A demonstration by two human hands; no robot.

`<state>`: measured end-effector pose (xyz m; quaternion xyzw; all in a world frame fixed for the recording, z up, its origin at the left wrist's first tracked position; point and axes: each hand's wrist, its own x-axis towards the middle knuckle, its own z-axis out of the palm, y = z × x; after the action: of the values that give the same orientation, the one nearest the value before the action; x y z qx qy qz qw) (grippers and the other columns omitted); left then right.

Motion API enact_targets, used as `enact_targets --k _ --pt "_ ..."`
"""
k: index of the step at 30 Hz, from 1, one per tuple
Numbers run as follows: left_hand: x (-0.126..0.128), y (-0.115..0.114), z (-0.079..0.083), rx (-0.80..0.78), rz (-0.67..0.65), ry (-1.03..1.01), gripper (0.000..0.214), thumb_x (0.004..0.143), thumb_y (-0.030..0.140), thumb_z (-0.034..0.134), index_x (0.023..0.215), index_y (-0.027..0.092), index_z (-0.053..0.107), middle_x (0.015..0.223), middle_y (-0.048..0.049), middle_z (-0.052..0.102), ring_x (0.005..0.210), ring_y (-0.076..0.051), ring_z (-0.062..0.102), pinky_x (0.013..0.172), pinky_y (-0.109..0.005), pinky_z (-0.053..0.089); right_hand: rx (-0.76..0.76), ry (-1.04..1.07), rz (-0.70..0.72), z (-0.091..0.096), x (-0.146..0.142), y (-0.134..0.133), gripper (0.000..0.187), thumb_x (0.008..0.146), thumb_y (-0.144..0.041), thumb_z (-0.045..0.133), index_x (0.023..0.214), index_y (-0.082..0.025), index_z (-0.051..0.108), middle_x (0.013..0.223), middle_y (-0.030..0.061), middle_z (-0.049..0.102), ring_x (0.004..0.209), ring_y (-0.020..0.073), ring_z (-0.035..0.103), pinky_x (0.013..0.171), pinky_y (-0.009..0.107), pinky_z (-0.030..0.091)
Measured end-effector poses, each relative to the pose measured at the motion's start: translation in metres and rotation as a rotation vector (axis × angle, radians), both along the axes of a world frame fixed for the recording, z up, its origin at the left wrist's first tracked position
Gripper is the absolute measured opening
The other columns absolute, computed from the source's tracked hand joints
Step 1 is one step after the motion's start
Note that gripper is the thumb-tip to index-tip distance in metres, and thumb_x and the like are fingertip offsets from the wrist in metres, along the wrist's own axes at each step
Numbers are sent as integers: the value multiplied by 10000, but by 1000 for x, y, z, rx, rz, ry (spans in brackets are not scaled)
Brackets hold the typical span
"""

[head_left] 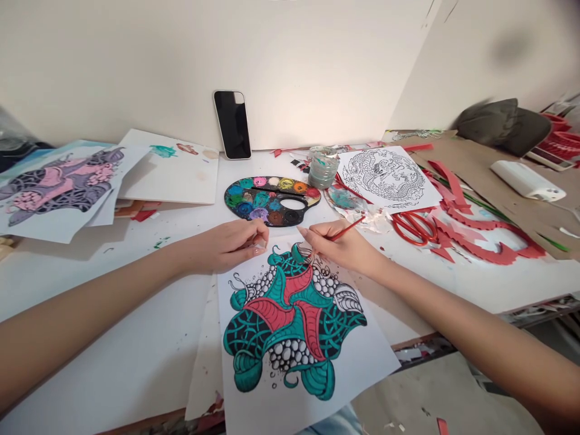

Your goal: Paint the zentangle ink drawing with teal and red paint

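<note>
My right hand (338, 241) is closed around a thin red paintbrush (348, 229), its handle slanting up to the right and its tip over the top of the drawing. Below lies a sheet of paper (357, 368) with a swirling pattern coloured teal, red and black; some bubbles and a leaf shape are uncoloured. At the sheet's upper left edge rests my left hand (238, 244), fingers curled in; what they hold, if anything, is hidden. Just beyond both hands sits a black paint palette (249, 208) with several colours in its wells.
A jar of cloudy water (323, 168) stands behind the palette, beside a dragon line drawing (385, 178). Red-handled scissors (414, 228) and red cut strips (489, 232) lie right. A phone (232, 125) leans on the wall. Left is a pink-and-purple painted sheet (63, 181).
</note>
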<state>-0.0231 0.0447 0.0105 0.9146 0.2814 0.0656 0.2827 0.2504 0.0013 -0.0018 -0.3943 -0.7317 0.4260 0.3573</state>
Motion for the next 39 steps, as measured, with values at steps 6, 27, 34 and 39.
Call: enact_targets --k 6,27,34,39 --pt "1 2 -1 3 -3 -2 265 1055 442 396 1004 203 498 864 -8 555 758 -160 486 717 -311 388 -13 5 1 0 0 0 526 1006 -461 591 590 -169 454 517 -51 434 474 51 369 449 223 265" --pt "0 2 -2 8 5 8 278 1048 463 401 1013 208 507 869 -15 569 771 -172 498 724 -313 400 8 -44 -3 1 2 1 609 994 -530 580 558 -188 327 508 -68 324 477 49 275 450 238 221" --pt "1 1 -1 5 -5 -2 273 1053 451 400 1010 203 505 866 -18 570 759 -168 498 706 -312 397 30 -70 3 2 2 2 626 1002 -567 536 550 -192 320 503 -67 307 475 56 262 455 247 213" --pt "0 1 0 5 -10 -4 280 1055 451 391 1019 199 507 861 -16 561 751 -167 491 709 -314 394 -2 -48 -8 1 2 2 603 997 -587 527 562 -196 378 489 -55 397 453 59 337 445 240 256"
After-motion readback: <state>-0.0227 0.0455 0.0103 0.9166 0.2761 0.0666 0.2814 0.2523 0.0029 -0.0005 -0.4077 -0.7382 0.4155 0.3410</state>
